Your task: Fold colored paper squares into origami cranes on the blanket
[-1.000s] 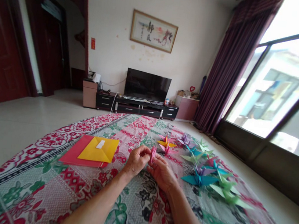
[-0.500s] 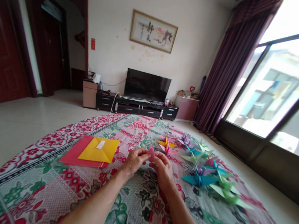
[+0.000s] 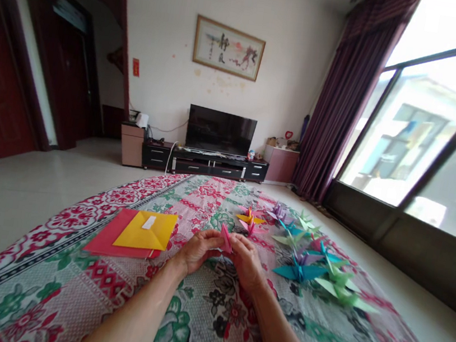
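A small folded piece of pink paper (image 3: 226, 238) is pinched between my two hands above the patterned tablecloth (image 3: 224, 196). My left hand (image 3: 200, 249) grips it from the left with thumb and fingers together. From the other side my right hand (image 3: 245, 254) holds its right edge. Just beyond the fingers sit a pink paper crane (image 3: 250, 228) and an orange paper crane (image 3: 250, 218). To the right stand several more cranes, among them a blue paper crane (image 3: 300, 272) and a green paper crane (image 3: 341, 286).
Left of my hands, a yellow envelope-like paper packet (image 3: 150, 235) with a white label lies on red paper sheets (image 3: 106, 239). The table's rounded far edge faces a television (image 3: 220, 131) on a low black cabinet (image 3: 194, 166). A window (image 3: 410, 140) is on the right.
The pink paper has turned and now stands as a narrower, taller shape between my fingers. My hands stay together in nearly the same place. The view has shifted slightly.
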Available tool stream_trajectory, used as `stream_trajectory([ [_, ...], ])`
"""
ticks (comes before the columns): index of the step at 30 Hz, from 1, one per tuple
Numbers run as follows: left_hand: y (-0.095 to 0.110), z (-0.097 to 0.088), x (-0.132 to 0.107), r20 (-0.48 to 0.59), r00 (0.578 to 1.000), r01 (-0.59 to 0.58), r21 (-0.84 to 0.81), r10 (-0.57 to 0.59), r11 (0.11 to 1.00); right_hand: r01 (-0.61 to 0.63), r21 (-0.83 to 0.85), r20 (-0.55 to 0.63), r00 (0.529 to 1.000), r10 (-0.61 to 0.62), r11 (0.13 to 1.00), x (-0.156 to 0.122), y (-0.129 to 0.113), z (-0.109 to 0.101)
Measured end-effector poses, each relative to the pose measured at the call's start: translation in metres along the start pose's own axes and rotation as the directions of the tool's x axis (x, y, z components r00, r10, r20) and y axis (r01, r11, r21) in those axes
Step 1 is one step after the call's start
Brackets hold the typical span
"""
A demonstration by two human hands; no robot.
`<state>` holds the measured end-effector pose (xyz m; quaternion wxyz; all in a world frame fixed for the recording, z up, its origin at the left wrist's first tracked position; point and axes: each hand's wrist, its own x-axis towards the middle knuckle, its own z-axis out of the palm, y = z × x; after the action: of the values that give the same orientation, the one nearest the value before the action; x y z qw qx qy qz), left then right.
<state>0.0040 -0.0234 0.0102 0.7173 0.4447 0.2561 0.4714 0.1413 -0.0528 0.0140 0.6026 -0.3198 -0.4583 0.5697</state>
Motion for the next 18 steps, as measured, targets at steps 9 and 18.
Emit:
stream_trajectory([
  [9,0.002,0.0004,-0.0022,0.037,0.999,0.036,-0.013,-0.036,0.999,-0.055,0.039,0.064,0.997,0.052,0.998,0.0014,0.0002,-0.0058],
  [18,0.0014,-0.0015,-0.0007,-0.007,1.0,0.016,0.004,-0.016,1.0,0.143,-0.175,-0.12,0.979,-0.165,0.974,0.008,0.0054,-0.0003],
])
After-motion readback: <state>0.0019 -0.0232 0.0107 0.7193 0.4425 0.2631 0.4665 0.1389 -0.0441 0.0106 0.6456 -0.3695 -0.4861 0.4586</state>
